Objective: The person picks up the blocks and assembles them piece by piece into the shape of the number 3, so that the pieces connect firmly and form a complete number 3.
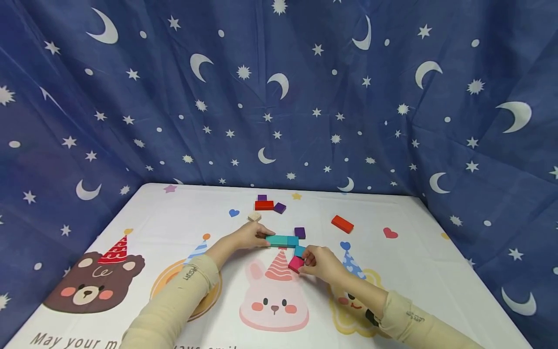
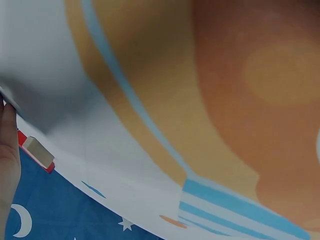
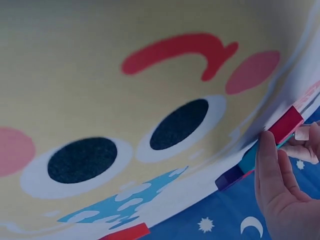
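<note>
Near the table's middle, my left hand [image 1: 250, 236] pinches the left end of a long teal block [image 1: 277, 241], thumb on the near side and fingers on the far side. A blue block [image 1: 293, 242] adjoins its right end. Below that corner lies another blue block [image 1: 299, 251], followed by a pink-red block [image 1: 296, 264]. My right hand [image 1: 323, 264] pinches the pink-red block, thumb at its near edge, fingers beside the second blue block. In the right wrist view, the pink-red block [image 3: 286, 124] shows beyond my fingers. Just behind the row sits a dark purple block [image 1: 300, 233].
Farther back are a red block [image 1: 264, 205], two purple blocks [image 1: 280, 208] and a plain wooden block [image 1: 255, 216]. Another red block [image 1: 342, 224] lies to the right. The white tablecloth [image 1: 418, 271] has printed animals; a blue star-patterned curtain [image 1: 279, 116] hangs behind.
</note>
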`<state>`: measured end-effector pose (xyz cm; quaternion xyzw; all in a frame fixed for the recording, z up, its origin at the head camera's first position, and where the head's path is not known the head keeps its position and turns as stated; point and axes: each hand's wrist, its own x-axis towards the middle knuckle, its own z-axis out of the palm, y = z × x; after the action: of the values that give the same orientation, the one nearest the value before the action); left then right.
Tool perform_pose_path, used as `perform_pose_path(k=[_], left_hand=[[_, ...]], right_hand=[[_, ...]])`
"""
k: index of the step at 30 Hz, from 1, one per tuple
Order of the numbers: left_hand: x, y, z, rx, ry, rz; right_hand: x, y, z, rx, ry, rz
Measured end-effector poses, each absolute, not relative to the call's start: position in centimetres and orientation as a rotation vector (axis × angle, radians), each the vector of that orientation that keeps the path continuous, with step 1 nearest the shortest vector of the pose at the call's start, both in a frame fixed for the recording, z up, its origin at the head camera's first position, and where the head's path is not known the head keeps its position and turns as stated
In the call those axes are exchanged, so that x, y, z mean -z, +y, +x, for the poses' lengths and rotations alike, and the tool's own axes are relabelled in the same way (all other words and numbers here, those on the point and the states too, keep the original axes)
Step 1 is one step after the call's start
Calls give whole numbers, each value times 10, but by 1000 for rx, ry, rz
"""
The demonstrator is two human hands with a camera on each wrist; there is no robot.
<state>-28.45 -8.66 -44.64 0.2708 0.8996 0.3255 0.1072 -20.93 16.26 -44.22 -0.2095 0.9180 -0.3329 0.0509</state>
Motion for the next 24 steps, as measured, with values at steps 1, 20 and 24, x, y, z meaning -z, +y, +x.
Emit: perform_pose_path(k=[1, 20, 24], left_hand=[[446, -87, -285, -950, 2651, 816], [451, -93, -281, -1144, 2601, 872], [451, -94, -283, -1173, 2631, 860]], right_hand=[[441, 163, -209, 1019, 2782, -632], [432, 183, -224, 1070, 2801, -642], [432, 184, -227, 1071, 2810, -643]])
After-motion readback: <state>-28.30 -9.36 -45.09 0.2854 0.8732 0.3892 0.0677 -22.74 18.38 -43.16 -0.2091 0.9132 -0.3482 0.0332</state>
